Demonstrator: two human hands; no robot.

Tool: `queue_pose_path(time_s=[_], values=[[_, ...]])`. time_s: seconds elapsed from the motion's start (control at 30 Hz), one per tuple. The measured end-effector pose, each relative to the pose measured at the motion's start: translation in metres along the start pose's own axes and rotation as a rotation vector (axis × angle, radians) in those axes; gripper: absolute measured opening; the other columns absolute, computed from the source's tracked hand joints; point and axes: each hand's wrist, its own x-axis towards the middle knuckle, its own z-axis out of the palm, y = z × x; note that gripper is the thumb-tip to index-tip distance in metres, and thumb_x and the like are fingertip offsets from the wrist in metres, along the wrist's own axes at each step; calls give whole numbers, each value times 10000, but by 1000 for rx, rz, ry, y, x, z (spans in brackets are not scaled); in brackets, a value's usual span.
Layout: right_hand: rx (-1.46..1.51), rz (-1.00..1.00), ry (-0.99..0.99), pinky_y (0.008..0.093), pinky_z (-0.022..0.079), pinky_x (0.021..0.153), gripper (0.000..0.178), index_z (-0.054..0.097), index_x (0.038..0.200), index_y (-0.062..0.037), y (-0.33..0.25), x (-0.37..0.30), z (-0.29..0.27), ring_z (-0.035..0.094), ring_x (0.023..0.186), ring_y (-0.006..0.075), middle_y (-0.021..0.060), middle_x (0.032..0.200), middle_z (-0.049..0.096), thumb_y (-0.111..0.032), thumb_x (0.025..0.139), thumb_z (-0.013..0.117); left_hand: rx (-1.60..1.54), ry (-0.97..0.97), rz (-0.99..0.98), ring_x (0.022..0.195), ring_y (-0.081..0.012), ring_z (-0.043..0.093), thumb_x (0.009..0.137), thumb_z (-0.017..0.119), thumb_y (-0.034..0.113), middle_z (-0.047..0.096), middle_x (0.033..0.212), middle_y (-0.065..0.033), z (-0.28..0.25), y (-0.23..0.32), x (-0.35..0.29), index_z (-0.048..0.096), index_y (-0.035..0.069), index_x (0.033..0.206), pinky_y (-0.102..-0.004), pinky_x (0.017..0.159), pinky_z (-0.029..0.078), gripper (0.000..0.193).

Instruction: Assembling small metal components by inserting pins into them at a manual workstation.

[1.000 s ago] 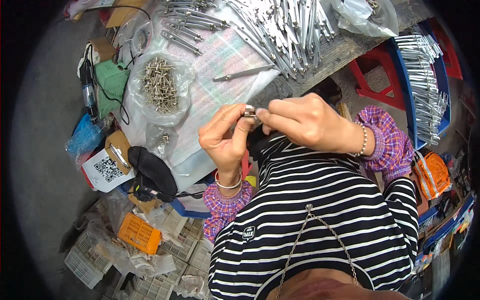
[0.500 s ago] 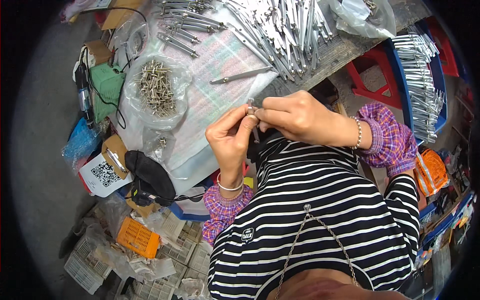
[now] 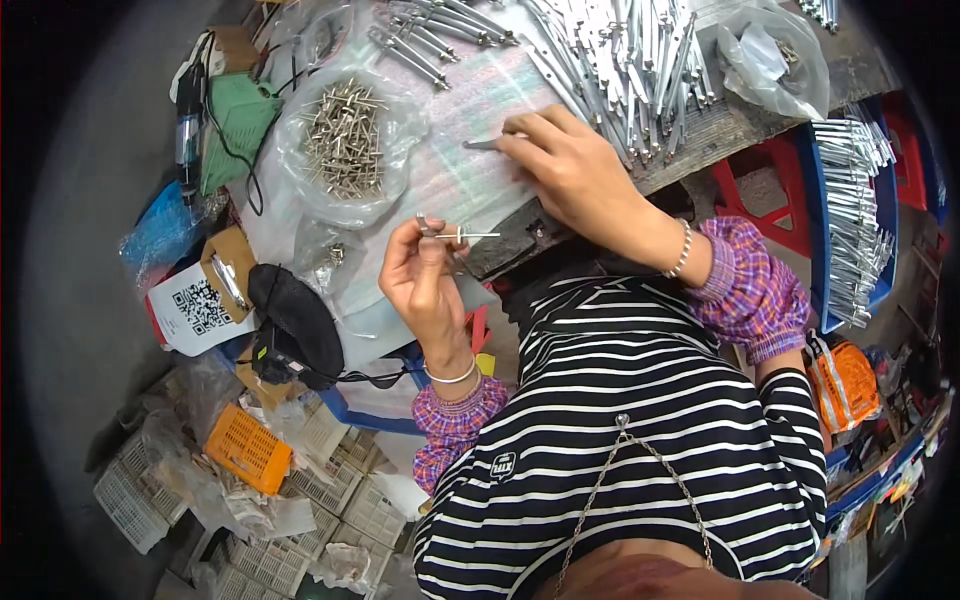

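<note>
My left hand [image 3: 420, 285] is closed, pinching a small metal fitting. A blind rivet [image 3: 478, 235] passes through the fitting, its thin pin sticking out to the right. Over the cloth-covered bench, my right hand [image 3: 575, 175] closes its fingers on a flat grey metal bar [image 3: 482, 145]; most of the bar is hidden under the hand. To the left of that bar sits an open plastic bag of loose rivets [image 3: 345, 140]. A smaller bag of little metal parts [image 3: 328, 262] lies just in front of it.
Many metal bars [image 3: 640, 70] are heaped at the back, beside finished-looking bar assemblies [image 3: 415, 50]. A clear bag [image 3: 770, 65] lies back right. Left are a power screwdriver [image 3: 188, 140], a green box [image 3: 240, 125] and a black pouch [image 3: 295, 325]. A blue bin [image 3: 822, 230] stands right.
My hands have separated. The right one has moved up and away to the bar on the cloth, while the left has drawn left, keeping the fitting and rivet. The view has shifted slightly.
</note>
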Motion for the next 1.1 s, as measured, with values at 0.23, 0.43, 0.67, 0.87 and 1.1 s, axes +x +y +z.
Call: queue_pose_path(time_s=[0.23,0.43,0.67,0.87,1.1], values=[[-147,-15,-17,300,445,679,204,587,882,-48,13,15,26,512,756,220,45,856,543,-44,678,601,-41,-32,-37,667,-164,541,844,571,78,576,844,-101,-13,2,-2,549,-28,970,-238,567,420,166],[203,-61,159,268,454,571,156,605,944,-41,7,22,9,571,608,197,52,757,623,-75,792,593,-97,-37,-104,638,-124,516,843,576,80,582,876,-84,-11,1,6,555,-22,974,-213,539,383,167],[1608,960,-167,174,331,491,343,514,1101,80,-17,-1,-38,386,524,43,10,722,519,-200,906,486,48,-182,-125,675,-85,521,805,610,23,591,845,-65,16,5,14,587,-31,931,-196,579,394,139],[1801,984,-68,173,338,505,382,471,1120,106,-4,-27,-37,386,545,43,50,792,525,-202,896,509,260,-247,-80,723,-81,544,768,627,-32,593,838,-57,36,-6,17,596,-52,882,-189,639,428,120],[1884,1062,-51,171,348,504,348,501,1056,87,5,-39,-35,411,562,50,47,762,556,-210,879,543,326,-297,1,710,-71,536,752,647,-22,590,824,-49,49,-13,20,604,-52,859,-176,613,416,120]])
